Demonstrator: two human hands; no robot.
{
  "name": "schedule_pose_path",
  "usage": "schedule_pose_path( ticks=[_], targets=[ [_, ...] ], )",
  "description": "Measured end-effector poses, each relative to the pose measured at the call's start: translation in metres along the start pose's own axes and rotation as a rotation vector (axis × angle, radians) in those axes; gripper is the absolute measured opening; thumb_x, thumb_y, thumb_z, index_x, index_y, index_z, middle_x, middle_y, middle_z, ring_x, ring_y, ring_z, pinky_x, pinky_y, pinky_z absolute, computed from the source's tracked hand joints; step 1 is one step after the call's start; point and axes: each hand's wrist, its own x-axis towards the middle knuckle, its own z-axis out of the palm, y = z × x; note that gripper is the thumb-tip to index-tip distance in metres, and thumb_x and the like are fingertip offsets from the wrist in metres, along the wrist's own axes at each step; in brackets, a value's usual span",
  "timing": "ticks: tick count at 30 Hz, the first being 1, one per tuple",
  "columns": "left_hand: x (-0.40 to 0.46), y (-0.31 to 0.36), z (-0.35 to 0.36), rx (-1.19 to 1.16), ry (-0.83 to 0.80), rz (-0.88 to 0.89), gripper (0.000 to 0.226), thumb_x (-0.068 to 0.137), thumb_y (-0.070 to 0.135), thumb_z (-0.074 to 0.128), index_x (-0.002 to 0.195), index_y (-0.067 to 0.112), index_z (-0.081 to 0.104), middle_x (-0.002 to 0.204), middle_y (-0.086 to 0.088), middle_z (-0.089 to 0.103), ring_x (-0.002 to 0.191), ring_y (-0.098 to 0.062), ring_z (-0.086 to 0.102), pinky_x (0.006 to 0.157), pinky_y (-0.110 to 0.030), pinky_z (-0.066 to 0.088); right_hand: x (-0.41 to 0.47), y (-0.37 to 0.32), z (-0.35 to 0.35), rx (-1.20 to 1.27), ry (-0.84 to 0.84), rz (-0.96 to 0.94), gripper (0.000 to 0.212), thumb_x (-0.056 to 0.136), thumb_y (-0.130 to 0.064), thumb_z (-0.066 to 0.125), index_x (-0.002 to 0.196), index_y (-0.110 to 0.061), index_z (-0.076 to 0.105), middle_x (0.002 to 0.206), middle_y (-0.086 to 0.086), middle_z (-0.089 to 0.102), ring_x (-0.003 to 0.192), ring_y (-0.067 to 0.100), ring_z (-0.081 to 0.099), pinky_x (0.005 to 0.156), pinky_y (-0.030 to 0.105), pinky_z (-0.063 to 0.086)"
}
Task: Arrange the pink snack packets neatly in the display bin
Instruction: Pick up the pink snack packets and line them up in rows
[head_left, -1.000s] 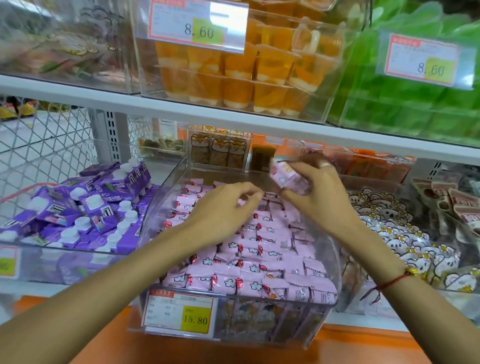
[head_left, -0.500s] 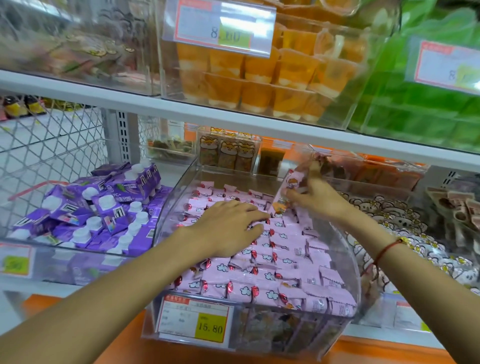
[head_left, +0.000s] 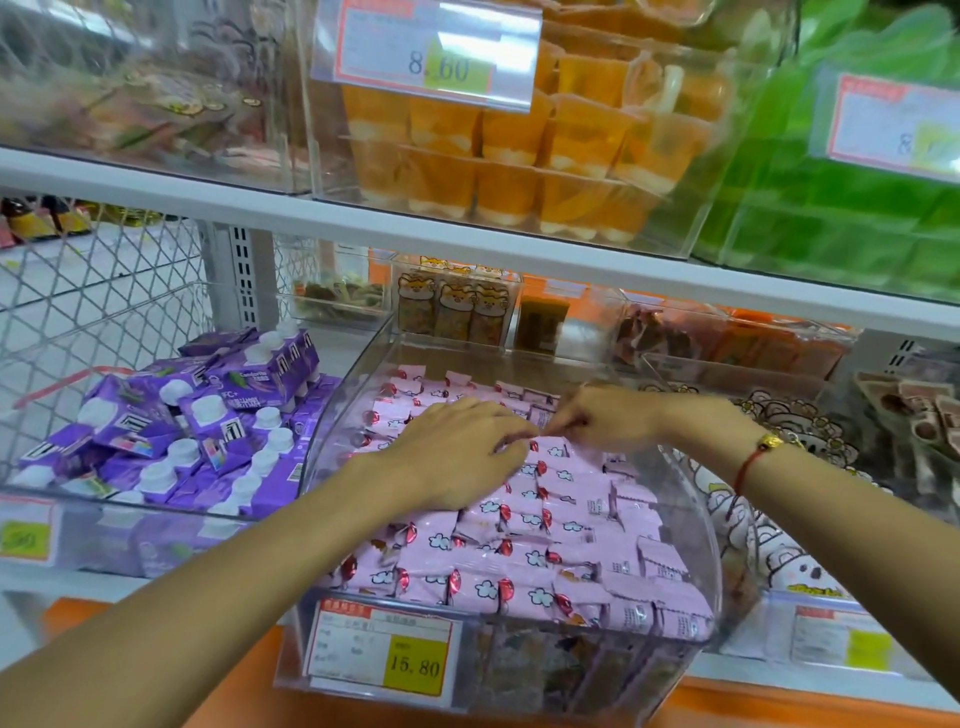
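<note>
Shelf carries clear bin of pink packets.

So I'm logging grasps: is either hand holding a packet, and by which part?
Right hand seems to pinch a pink packet at its edge; left hand rests flat, holding nothing.

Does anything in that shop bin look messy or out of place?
Mostly tidy: the pink snack packets lie in rows, but a few along the display bin's right side show their backs, not the flower fronts. Nothing is spilled. The purple cartons beside it lie jumbled.
</note>
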Motion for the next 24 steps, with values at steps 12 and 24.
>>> schedule_pose_path(
  ticks=[12,24],
  targets=[
    [0.02,-0.013,0.005,0.086,-0.101,-0.013,0.044,0.103,0.033,0.02,0.141,0.024,0.041,0.149,0.0,0.039,0.134,-0.02,0.036,0.107,-0.035,0.028,0.023,0.007,0.0,0.092,0.337,0.142,0.027,0.088,-0.027,0.064,0.113,-0.018,0.067,0.113,0.003,0.065,0.087,0.014,0.056,0.073,0.024,0.043],
    [0.021,-0.011,0.005,0.108,-0.194,-0.042,0.045,0.103,0.037,0.016,0.141,0.029,0.038,0.144,-0.005,0.04,0.124,-0.026,0.037,0.1,-0.038,0.03,0.025,0.003,-0.002,0.166,0.376,0.145,0.015,0.089,-0.021,0.063,0.094,-0.01,0.072,0.101,0.006,0.07,0.089,0.02,0.064,0.085,0.035,0.053]
  ],
)
